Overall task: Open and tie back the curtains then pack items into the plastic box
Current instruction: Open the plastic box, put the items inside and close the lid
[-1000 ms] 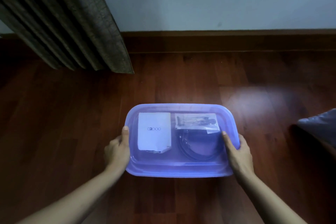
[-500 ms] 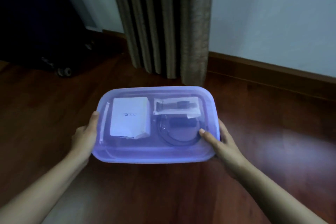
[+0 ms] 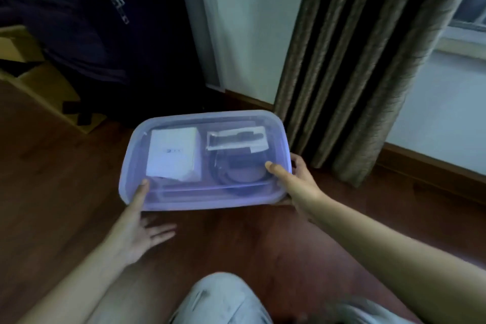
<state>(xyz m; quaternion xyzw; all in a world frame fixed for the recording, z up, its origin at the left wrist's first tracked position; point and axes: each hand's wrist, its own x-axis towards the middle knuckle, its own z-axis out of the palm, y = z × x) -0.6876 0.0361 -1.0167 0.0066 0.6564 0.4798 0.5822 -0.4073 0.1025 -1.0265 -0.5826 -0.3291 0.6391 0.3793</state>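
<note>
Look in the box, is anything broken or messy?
Nothing stands out. The plastic box is closed and looks whole, a little tilted between the left hand and right hand. The white carton, bagged part and coiled cable lie neatly inside.

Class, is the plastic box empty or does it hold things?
Not empty: the plastic box holds a white carton, a clear packet and a coiled dark cable.
</note>
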